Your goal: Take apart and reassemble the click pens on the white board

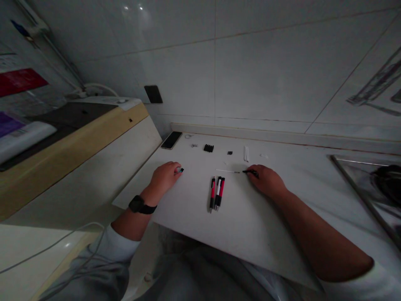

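A: Where is the slim black piece (249, 171)?

B: Just to the right of the frame's centre, low over the desk (184, 196). The fingers of the right hand (265, 179) are narrow and hold it, its tip pointing left.

A: What lies before this tip?

B: A thin pale rod (225, 170) with a dark end, near to it but apart. In my judgement, a light pinch and slow movement are best, because the rod could roll easily.

A: And the left hand (166, 175)?

B: It is left of centre. Its fingers are closed on a small dark-and-pale piece (179, 169), too small to name. I would hold it gently, so it does not slip.

A: What should one not disturb?

B: The three pens (218, 193) below centre, and, higher in the frame, the row of black parts (209, 148) and the white sticks (246, 153).
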`<state>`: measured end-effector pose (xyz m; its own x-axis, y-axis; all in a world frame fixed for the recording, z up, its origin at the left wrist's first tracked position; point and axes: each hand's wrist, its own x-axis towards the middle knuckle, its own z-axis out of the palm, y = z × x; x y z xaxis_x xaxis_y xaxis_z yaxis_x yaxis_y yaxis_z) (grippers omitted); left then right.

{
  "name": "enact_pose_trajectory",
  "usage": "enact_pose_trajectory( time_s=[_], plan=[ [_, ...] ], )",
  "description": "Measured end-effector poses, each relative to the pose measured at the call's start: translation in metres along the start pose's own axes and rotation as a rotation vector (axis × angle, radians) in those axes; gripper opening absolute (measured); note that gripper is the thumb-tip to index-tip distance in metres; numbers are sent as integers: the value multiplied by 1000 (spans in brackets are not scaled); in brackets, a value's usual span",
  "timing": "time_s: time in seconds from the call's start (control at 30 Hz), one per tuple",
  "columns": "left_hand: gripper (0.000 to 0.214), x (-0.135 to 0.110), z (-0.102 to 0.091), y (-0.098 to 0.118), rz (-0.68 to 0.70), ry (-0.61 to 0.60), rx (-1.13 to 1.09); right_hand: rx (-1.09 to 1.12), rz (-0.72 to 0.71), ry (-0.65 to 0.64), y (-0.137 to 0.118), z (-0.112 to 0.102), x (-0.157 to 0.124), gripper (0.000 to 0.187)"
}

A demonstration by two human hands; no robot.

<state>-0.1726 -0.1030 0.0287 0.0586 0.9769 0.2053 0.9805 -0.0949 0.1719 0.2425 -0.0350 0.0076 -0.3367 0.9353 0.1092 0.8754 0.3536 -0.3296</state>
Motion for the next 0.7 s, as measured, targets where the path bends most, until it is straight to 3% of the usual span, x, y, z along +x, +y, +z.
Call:
enact_pose_trajectory(
  time_s=[0.2, 0.4, 0.7],
  plan=[
    [8, -7, -5, 0, -79, 11, 91, -11, -1, 17, -2, -2, -1, 27],
    [14, -7, -9, 0, -75, 62, 192, -1, -1, 13, 0, -1, -1, 27],
    [19, -5, -7, -6, -140, 66, 148, 6, -7, 6, 0, 0, -1, 27]
  ],
)
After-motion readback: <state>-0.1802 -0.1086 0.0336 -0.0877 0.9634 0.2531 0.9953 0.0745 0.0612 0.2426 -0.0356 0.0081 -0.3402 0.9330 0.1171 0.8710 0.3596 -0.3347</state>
